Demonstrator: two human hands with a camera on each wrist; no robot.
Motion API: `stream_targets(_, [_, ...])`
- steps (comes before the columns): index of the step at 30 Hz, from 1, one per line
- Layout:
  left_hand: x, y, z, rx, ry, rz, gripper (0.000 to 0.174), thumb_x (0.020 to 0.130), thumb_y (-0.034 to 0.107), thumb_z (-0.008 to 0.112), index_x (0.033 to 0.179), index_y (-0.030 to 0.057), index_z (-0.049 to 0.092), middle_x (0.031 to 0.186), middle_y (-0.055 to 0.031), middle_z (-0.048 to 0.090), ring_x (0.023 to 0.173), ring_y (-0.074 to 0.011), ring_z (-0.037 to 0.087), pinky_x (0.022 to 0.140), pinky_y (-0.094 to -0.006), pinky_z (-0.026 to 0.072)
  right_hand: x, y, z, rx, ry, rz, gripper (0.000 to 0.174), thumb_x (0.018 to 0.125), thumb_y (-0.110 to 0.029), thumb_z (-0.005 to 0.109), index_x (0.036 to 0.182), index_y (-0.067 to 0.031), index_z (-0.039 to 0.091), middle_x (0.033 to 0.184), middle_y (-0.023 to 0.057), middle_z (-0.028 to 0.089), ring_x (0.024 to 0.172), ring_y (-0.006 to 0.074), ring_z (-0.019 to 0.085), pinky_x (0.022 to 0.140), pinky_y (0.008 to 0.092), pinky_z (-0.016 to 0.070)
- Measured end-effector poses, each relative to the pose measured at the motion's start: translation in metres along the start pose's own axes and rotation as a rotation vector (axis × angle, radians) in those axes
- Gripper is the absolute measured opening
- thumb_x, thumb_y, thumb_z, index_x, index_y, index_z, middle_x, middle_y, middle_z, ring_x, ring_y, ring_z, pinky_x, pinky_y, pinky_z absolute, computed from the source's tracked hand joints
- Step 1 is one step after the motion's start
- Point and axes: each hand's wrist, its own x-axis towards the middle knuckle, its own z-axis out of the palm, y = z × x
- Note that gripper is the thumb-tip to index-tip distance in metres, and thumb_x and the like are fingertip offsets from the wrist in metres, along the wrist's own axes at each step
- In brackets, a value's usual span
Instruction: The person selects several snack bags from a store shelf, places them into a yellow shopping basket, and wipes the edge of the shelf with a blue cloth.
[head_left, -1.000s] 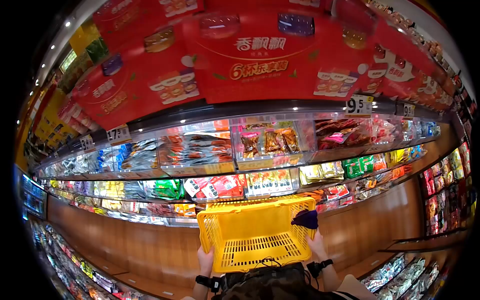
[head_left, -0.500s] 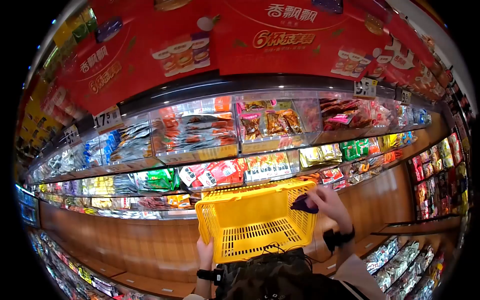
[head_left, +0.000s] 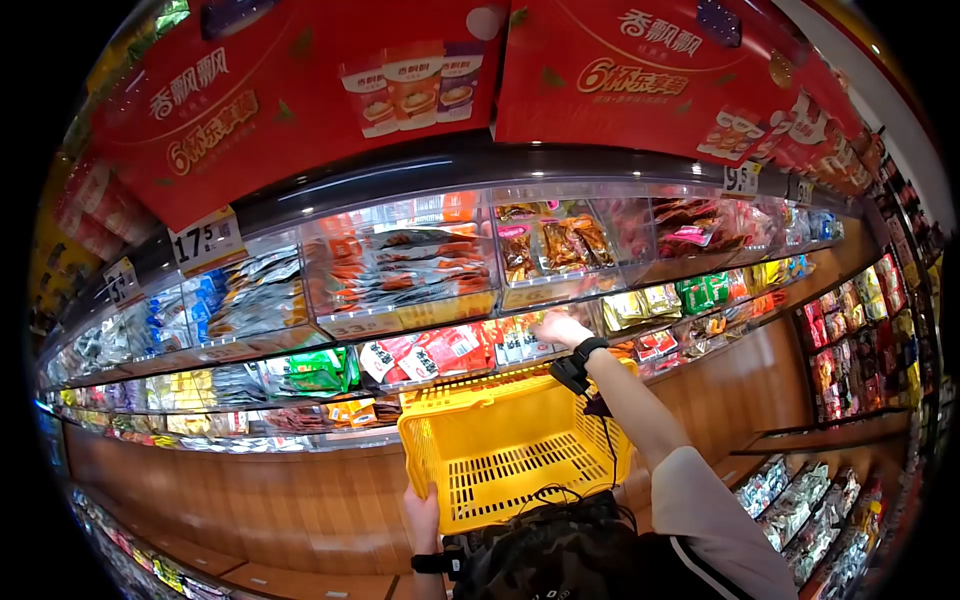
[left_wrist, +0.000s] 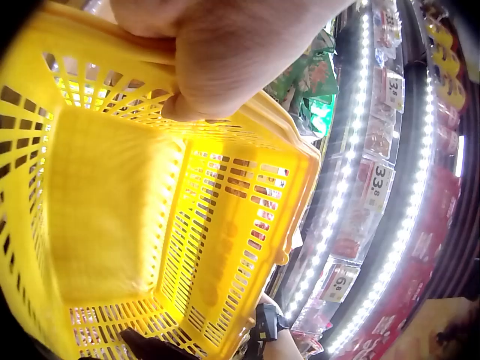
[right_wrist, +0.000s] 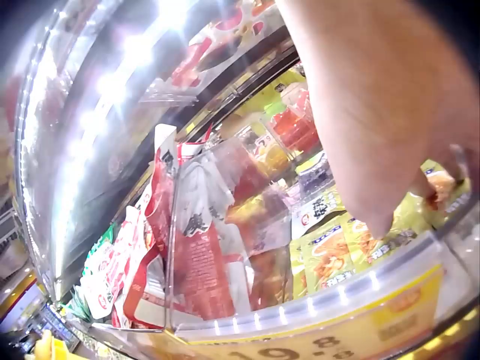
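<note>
My left hand [head_left: 423, 515] grips the left rim of a yellow plastic shopping basket [head_left: 505, 455], thumb on the inside in the left wrist view. No goods show inside the basket. My right hand [head_left: 562, 328] is stretched over the basket into a clear shelf bin. In the right wrist view, the right hand [right_wrist: 382, 97] hangs over yellow snack packets [right_wrist: 328, 259], its thumb tip right at them and fingers apart. Red-and-white packets [right_wrist: 202, 262] stand beside them behind a clear divider. A dark purple item [head_left: 597, 405] at the basket's right end is partly hidden by my wrist.
Clear bins of bagged snacks [head_left: 405, 270] line the shelf above, under large red boxes [head_left: 300, 100]. A price strip [right_wrist: 300, 349] runs along the bin's front edge. Wooden panelling [head_left: 240, 490] lies below, and more packet racks [head_left: 850, 350] stand at right.
My right hand has left the purple item at the basket's right end and reached forward and left into the shelf bin. The left hand keeps its hold on the basket.
</note>
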Motion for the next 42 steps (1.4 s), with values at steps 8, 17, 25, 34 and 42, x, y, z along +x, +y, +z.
stream_targets(8, [0.002, 0.004, -0.002, -0.020, -0.018, -0.031, 0.021, 0.098, 0.003, 0.059, 0.116, -0.0076, 0.062, 0.100, -0.0123, 0.072, 0.088, -0.0189, 0.067, 0.078, -0.0324, 0.0525, 0.012, 0.010, 0.019, 0.275, 0.332, -0.470, 0.046, 0.086, -0.031, 0.054, 0.112, 0.0051, 0.064, 0.112, 0.0328, 0.065, 0.110, 0.0457, 0.060, 0.092, 0.0520, 0.0473])
stream_targets(17, [0.004, -0.007, -0.006, 0.002, -0.016, -0.020, 0.022, 0.097, 0.002, 0.059, 0.117, -0.0074, 0.062, 0.103, -0.0115, 0.072, 0.092, -0.0179, 0.067, 0.081, -0.0323, 0.0523, 0.013, -0.038, 0.022, 0.295, 0.637, -0.399, 0.022, 0.087, -0.020, 0.058, 0.097, -0.0027, 0.067, 0.097, 0.0201, 0.071, 0.090, 0.0399, 0.066, 0.080, 0.0513, 0.0502])
stream_targets(25, [0.002, -0.003, -0.002, -0.064, -0.012, -0.057, 0.023, 0.097, 0.002, 0.059, 0.118, -0.0083, 0.061, 0.107, -0.0114, 0.071, 0.096, -0.0182, 0.066, 0.084, -0.0322, 0.0520, -0.018, -0.051, -0.007, 0.653, 0.136, -0.334, 0.059, 0.083, -0.041, 0.076, 0.131, -0.0106, 0.064, 0.129, 0.0145, 0.066, 0.127, 0.0281, 0.056, 0.109, 0.0419, 0.0408])
stream_targets(34, [0.001, 0.003, 0.000, -0.077, -0.010, -0.050, 0.026, 0.097, 0.001, 0.060, 0.121, -0.0086, 0.060, 0.112, -0.0117, 0.070, 0.098, -0.0184, 0.065, 0.087, -0.0316, 0.0512, -0.046, -0.068, -0.006, 0.711, 0.017, -0.150, 0.066, 0.081, -0.031, 0.080, 0.135, -0.0004, 0.058, 0.132, 0.0182, 0.064, 0.117, 0.0265, 0.062, 0.095, 0.0357, 0.0493])
stream_targets(42, [0.002, -0.007, -0.002, -0.086, -0.018, -0.036, 0.027, 0.098, 0.002, 0.061, 0.123, -0.0084, 0.059, 0.115, -0.0114, 0.069, 0.099, -0.0179, 0.065, 0.088, -0.0317, 0.0515, -0.051, -0.038, -0.001, 1.210, 0.190, -0.429, 0.038, 0.091, -0.018, 0.069, 0.119, 0.0061, 0.063, 0.108, 0.0150, 0.071, 0.097, 0.0207, 0.069, 0.078, 0.0322, 0.0549])
